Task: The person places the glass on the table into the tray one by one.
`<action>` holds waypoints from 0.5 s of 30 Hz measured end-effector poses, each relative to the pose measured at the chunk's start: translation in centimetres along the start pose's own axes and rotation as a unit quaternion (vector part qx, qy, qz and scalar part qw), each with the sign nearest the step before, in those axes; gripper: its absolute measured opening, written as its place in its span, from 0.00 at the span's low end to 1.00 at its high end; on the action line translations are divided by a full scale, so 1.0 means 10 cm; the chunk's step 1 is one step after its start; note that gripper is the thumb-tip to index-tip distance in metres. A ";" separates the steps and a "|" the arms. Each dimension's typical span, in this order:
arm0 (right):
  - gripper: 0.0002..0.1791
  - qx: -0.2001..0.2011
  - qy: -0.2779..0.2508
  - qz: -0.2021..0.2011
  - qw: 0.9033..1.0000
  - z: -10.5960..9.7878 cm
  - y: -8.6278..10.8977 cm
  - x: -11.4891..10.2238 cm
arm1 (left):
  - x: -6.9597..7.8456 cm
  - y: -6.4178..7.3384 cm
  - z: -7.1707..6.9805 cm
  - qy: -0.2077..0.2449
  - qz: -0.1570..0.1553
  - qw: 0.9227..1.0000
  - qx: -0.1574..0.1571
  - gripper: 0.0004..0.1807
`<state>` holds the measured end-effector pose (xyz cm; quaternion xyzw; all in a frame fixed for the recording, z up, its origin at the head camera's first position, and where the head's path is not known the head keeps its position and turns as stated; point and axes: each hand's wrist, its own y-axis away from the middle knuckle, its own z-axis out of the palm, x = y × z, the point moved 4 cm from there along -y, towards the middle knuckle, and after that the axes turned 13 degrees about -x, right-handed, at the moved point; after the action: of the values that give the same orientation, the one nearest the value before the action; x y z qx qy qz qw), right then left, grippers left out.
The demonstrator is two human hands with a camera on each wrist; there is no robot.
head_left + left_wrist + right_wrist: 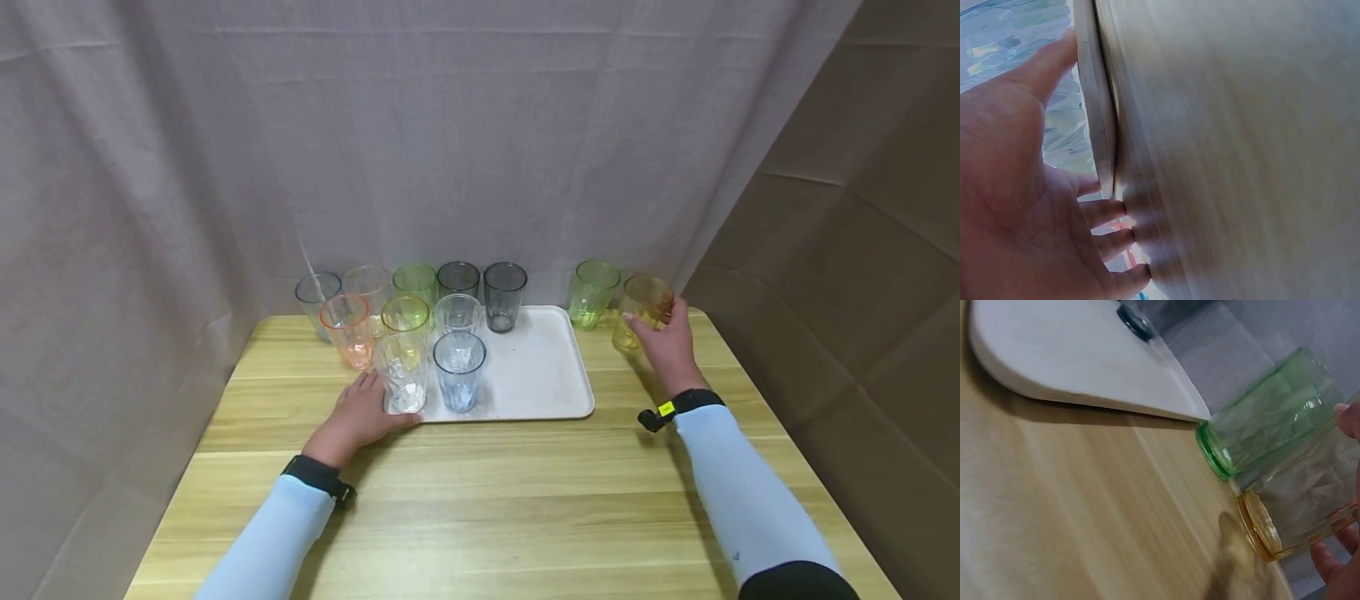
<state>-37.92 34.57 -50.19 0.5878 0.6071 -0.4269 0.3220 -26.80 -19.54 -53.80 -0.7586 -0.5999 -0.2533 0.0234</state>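
Note:
At the right, my right hand [667,342] holds a yellow-amber glass [633,337] upright, thumb on the near side and fingers round the other. In the right wrist view the same amber glass [1304,506] stands close to a green glass [1266,415]. My left hand [363,412] rests at the near left corner of a white tray [543,367], its thumb along the front edge. The left wrist view shows the fingers [1110,212] extended against the tray's rim [1099,100] and the table. A clear glass [405,383] stands just beside that hand.
Several tinted glasses crowd the tray's left half and back, among them a pale blue one [460,375] and a dark grey one [504,300]. An orange glass [351,337] is at the left. Curtains [480,142] hang behind the wooden table [495,508].

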 end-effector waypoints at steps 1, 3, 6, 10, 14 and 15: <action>0.56 -0.002 -0.001 -0.002 1.000 0.01 0.02 -0.02 | 0.00 0.01 -0.01 0.000 0.001 1.000 0.001 0.66; 0.56 -0.004 0.001 -0.004 1.000 0.05 0.05 -0.06 | 0.01 0.02 -0.02 0.001 -0.001 1.000 0.000 0.66; 0.55 -0.008 -0.002 -0.009 1.000 0.13 0.10 -0.13 | 0.01 0.02 -0.02 0.001 -0.003 1.000 -0.003 0.66; 0.55 -0.026 -0.010 -0.019 0.999 0.32 0.15 -0.26 | 0.00 0.02 -0.01 0.004 -0.006 1.000 -0.006 0.67; 0.54 -0.060 -0.024 -0.030 0.997 0.58 0.19 -0.40 | 0.00 0.01 0.00 0.001 -0.007 1.000 -0.005 0.67; 0.55 -0.068 -0.026 -0.030 0.997 0.65 0.20 -0.44 | 0.00 0.01 -0.01 -0.001 -0.006 1.000 -0.003 0.67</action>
<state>-36.24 26.71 -49.35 0.5346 0.6435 -0.4092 0.3643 -26.76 -19.55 -53.72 -0.7555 -0.6032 -0.2550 0.0191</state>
